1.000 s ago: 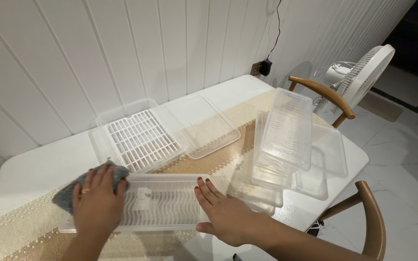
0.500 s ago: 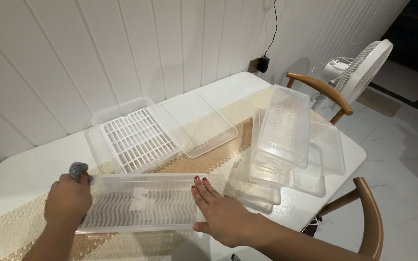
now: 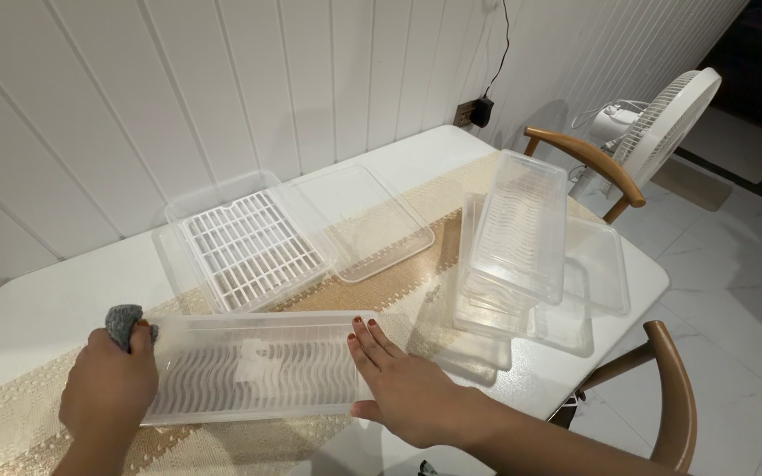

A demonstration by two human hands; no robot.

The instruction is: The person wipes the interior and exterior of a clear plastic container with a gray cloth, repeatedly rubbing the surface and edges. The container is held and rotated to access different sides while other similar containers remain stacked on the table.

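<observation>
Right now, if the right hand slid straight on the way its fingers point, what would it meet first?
The right hand lies flat on the clear ridged container, fingers pointing up-left. Beyond that container's far rim, it would likely meet the white slatted tray first, though depth is unclear.

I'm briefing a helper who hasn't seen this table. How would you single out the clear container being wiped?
On the white table, look at the near edge, on the beige runner. The long clear container lies flat there between the left hand, which grips a grey cloth, and the right hand. Unlike the other clear tubs, it has a wavy ribbed floor and both hands on it.
</observation>
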